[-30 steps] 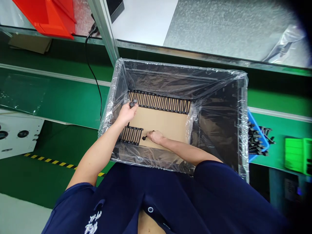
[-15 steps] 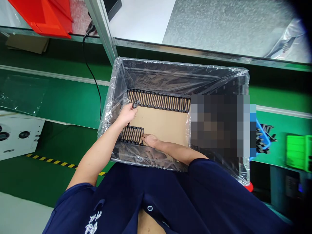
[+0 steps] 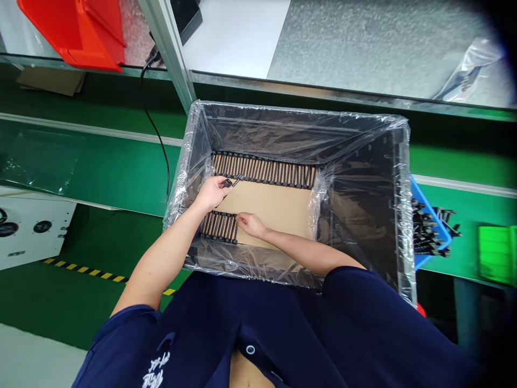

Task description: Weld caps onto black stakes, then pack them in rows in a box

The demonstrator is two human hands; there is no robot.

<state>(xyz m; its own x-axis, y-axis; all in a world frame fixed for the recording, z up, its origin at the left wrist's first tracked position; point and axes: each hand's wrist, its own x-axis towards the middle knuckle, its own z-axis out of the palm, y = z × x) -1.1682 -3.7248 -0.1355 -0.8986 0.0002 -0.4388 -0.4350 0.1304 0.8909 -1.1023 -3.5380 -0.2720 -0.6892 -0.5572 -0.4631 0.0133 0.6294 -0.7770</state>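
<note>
My left hand (image 3: 212, 193) is closed around a few slim black rod-like parts (image 3: 239, 181) with thicker ends, above the left side of a lined crate. My right hand (image 3: 251, 223) pinches the upper end of the last black rod (image 3: 236, 230) in the short near row (image 3: 218, 225). A longer row of the same rods (image 3: 264, 171) lies side by side along the far wall. Between the rows shows a brown cardboard sheet (image 3: 278, 203). Clear plastic film covers the walls of the dark crate (image 3: 299, 132).
A blue bin (image 3: 443, 235) heaped with black parts stands right of the crate, with a green bin (image 3: 495, 253) beyond. A metal shelf edge (image 3: 323, 90) and post (image 3: 172, 51) rise behind. A black cable (image 3: 159, 137) hangs left; a red bin (image 3: 86, 40) sits above.
My right hand has moved slightly up to the upper end of the last near-row rod, which now lies straighter beside the others. The parts in my left hand have tilted and point more to the right.
</note>
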